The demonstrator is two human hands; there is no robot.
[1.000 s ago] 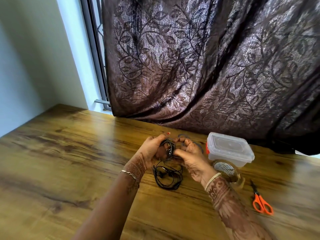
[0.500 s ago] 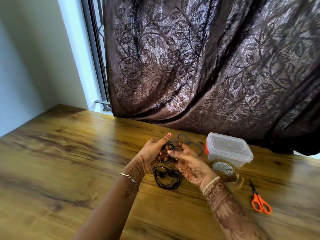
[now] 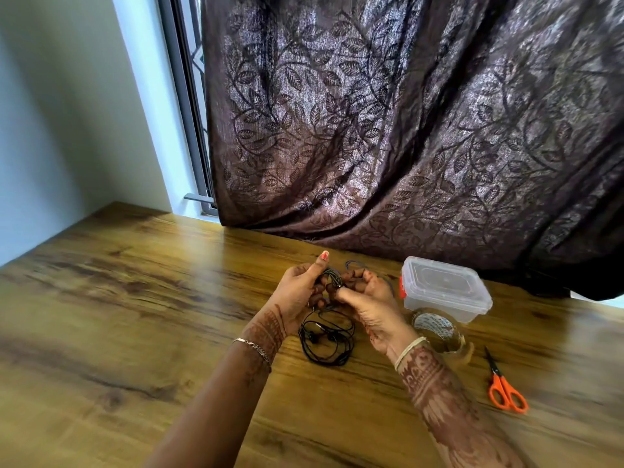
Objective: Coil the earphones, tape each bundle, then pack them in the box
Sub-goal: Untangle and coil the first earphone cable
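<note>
Earphones (image 3: 332, 282) of black colour are held as a small coil between the two hands, to the left of the box (image 3: 442, 292). The left hand (image 3: 297, 292) is curled round the coil from its left side, with one painted nail pointed up. The right hand (image 3: 368, 298) pinches the coil from the other side with bent fingers.

The cord is judged to be very light, thin and soft, so it is expected to spring open when it is released. It is best taken across all the loops together, at one point of the ring. It should not be taken by the buds or the plug, which can be strained.

A second black pair (image 3: 326, 342) is laid loose on the table (image 3: 135, 298), left of the box and nearer to the person, in wide untidy loops with the buds seen inside. A bluish cord (image 3: 353, 263) is partly seen behind the hands, left of the box; what it is cannot be told.

The box is of clear plastic and its lid is on. A tape roll (image 3: 439, 332) is placed just in front of the box, and orange scissors (image 3: 504, 390) are laid to the front right of it, apart.
</note>
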